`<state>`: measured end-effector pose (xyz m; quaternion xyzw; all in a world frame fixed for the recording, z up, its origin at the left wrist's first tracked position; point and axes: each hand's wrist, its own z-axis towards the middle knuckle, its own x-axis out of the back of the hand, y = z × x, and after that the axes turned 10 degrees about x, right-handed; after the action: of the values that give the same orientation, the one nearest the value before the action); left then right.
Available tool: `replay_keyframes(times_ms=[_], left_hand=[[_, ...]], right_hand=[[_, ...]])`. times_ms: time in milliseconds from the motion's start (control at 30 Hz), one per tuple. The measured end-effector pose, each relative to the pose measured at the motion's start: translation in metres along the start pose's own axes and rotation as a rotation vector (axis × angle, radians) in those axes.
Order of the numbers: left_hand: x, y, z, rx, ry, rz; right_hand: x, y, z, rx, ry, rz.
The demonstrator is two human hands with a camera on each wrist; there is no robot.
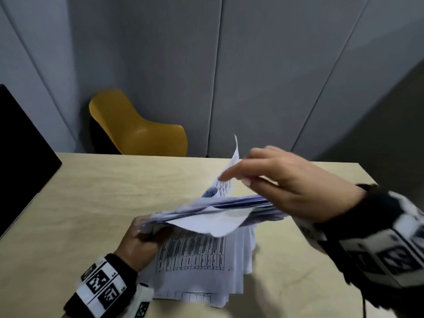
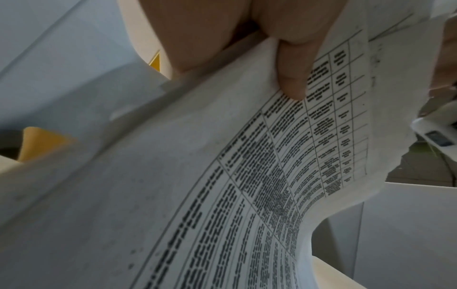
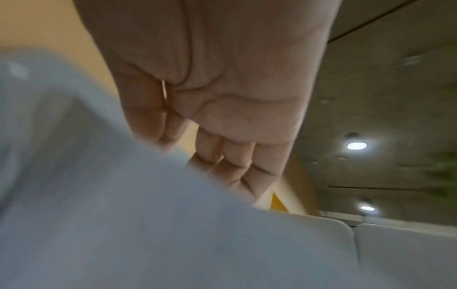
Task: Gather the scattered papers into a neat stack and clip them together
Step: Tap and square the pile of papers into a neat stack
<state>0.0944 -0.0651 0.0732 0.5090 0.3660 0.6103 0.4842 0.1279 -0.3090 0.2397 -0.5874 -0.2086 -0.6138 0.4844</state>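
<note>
A thick bundle of white printed papers (image 1: 213, 208) is lifted off the wooden table (image 1: 91, 203), its lower sheets (image 1: 195, 255) hanging down onto the tabletop. My left hand (image 1: 146, 228) grips the bundle's left edge; in the left wrist view a finger (image 2: 291, 74) presses a sheet printed with a table (image 2: 272, 176). My right hand (image 1: 234, 177) hovers over the bundle's right part with fingers straight, its palm (image 3: 235, 107) open above blurred paper (image 3: 123, 215). One sheet (image 1: 230, 166) curls upward beside the right fingertips. Whether that hand touches the paper is unclear.
A yellow chair (image 1: 137, 129) stands behind the table's far edge. A black flat object (image 1: 20, 145) stands at the table's left side. Grey wall panels (image 1: 275, 65) close off the back. Bare tabletop lies left and right of the papers.
</note>
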Motion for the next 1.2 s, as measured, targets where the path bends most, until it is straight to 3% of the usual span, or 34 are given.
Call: replay_keyframes(times_ms=[100, 200, 333, 433, 500, 600, 767, 867, 967, 1200], left_hand=[[-0.005, -0.003, -0.004, -0.048, -0.025, -0.106], [-0.005, -0.002, -0.005, 0.018, 0.003, -0.166], [-0.003, -0.001, -0.005, -0.001, -0.008, -0.141], [-0.002, -0.002, -0.005, -0.002, -0.013, -0.125], [-0.003, 0.0, -0.003, -0.022, -0.02, -0.119], [-0.005, 0.004, -0.001, -0.053, -0.03, -0.121], [-0.005, -0.003, -0.001, -0.055, -0.016, -0.13], [-0.006, -0.002, -0.002, -0.025, -0.006, -0.15], [-0.007, -0.001, -0.002, -0.002, 0.005, -0.148], [-0.009, -0.01, 0.0, 0.08, 0.068, -0.123]], right_hand=[[-0.014, 0.01, 0.018, -0.041, -0.203, -0.044], [-0.017, 0.014, 0.025, -0.041, -0.285, -0.076], [-0.02, 0.008, 0.032, -0.003, -0.385, -0.251], [-0.026, 0.009, 0.035, 0.008, -0.335, -0.38], [-0.033, 0.012, 0.038, -0.082, -0.271, -0.399], [-0.042, 0.015, 0.044, -0.205, -0.207, -0.328], [-0.037, 0.023, 0.043, -0.21, -0.205, -0.337], [-0.034, 0.024, 0.042, -0.305, -0.211, -0.321], [-0.033, 0.03, 0.045, -0.409, -0.141, -0.255], [-0.003, 0.041, 0.039, -0.466, 0.017, -0.124]])
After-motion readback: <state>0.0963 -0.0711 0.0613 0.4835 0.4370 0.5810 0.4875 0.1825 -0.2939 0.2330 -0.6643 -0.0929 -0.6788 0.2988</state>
